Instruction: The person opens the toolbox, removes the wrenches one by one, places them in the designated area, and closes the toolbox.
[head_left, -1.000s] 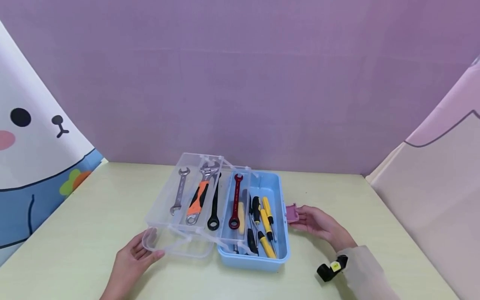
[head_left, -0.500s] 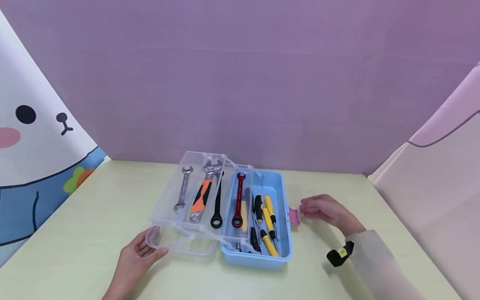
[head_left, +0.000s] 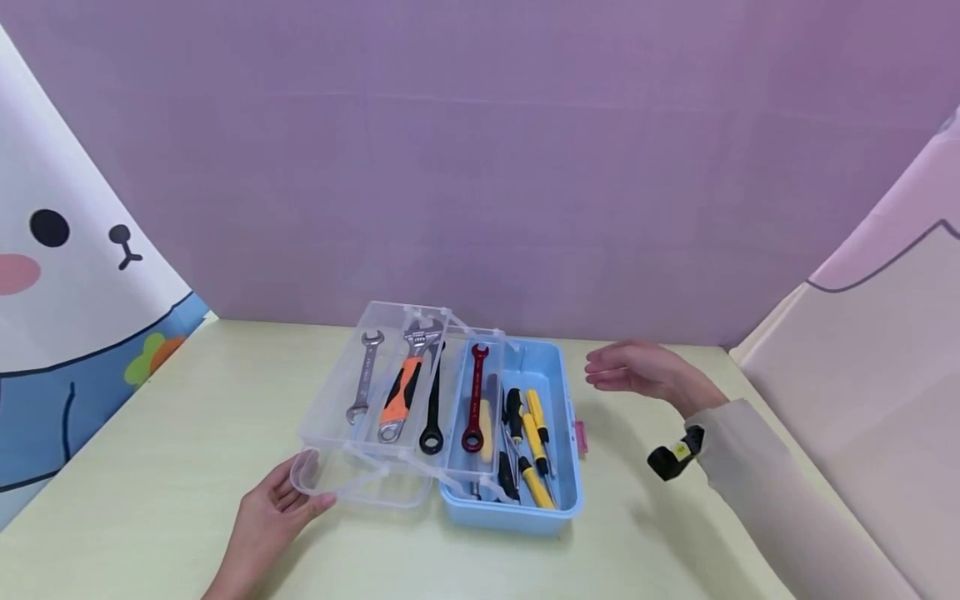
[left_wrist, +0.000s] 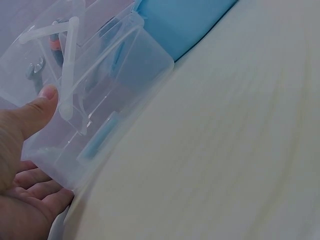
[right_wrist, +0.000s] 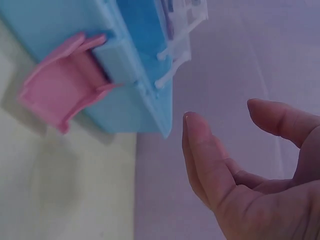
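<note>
A blue toolbox (head_left: 517, 518) stands open on the table, its clear two-part tray raised on hinged arms to the left. My left hand (head_left: 272, 518) holds the edge of the clear lid (head_left: 405, 498), thumb above and fingers beneath in the left wrist view. The tray carries a silver wrench (head_left: 365, 375), an orange-handled adjustable wrench (head_left: 402, 387), a black wrench (head_left: 432, 408) and a red wrench (head_left: 476, 400). Right of the box, my right hand (head_left: 648, 371) hovers with relaxed fingers, holding nothing. The pink latch (right_wrist: 62, 90) hangs folded outward on the box's side.
Inside the box lie several screwdrivers (head_left: 534, 433) with yellow and black handles. A purple backdrop (head_left: 480, 167) rises behind the pale table (head_left: 187, 467). A printed cloth (head_left: 75, 283) flanks the left side, and a pale cloth (head_left: 885, 375) the right.
My right hand has let go of the pink latch and moved away from it, up and towards the back of the table. The left hand stays at the lid.
</note>
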